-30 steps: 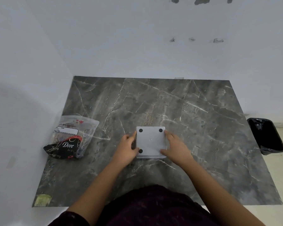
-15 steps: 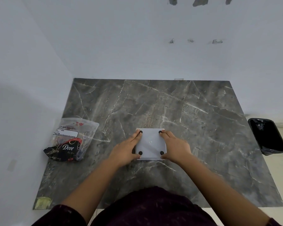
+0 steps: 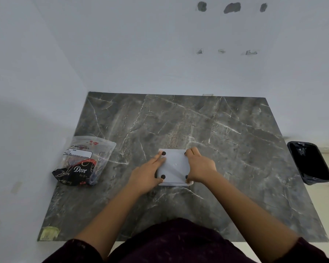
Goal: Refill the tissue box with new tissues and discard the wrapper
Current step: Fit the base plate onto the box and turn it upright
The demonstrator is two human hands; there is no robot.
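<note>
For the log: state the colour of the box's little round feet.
Black, on the white tissue box underside; feet show in the head view.

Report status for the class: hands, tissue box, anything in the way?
Left hand and right hand gripping tissue box sides. Box upside down on table, feet up. Tissue pack unopened, left. Bin right. Nothing in the way.

Table (image 3: 226, 141): fills the middle and lower frame, its far edge against the wall.
Tissue box (image 3: 174, 166): on the table at frame centre, underside up.
Left hand (image 3: 148, 174): on the box's left side.
Right hand (image 3: 200, 167): on the box's right side.
Tissue pack (image 3: 84, 161): on the table at its left edge, well left of the box.
Bin (image 3: 310, 162): off the table, at the right edge of the frame.
</note>
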